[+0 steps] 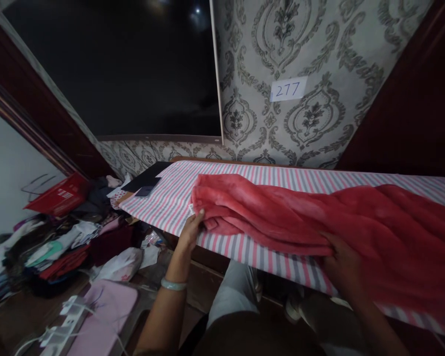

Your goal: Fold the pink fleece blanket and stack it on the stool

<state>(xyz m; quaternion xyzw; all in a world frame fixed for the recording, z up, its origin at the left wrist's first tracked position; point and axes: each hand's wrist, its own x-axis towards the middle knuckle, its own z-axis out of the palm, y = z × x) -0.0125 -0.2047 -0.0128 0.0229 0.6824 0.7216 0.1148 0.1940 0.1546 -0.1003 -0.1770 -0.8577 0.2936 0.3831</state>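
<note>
A red fleece garment point(282, 217) lies folded lengthways across a table covered by a pink, grey and white striped cloth point(170, 195). My left hand point(191, 231) pinches the garment's left end at its near corner, where a small white tag shows. A pale bangle sits on that wrist. My right hand point(343, 267) grips the garment's near edge further right, fingers tucked under the fleece.
A dark phone point(147, 191) lies on the table's far left corner. Left of the table sits a heap of clothes and bags point(59, 242) with a red basket point(61, 194). A pink pad and white power strip point(72, 311) lie below. A "277" label point(288, 89) hangs on patterned wallpaper.
</note>
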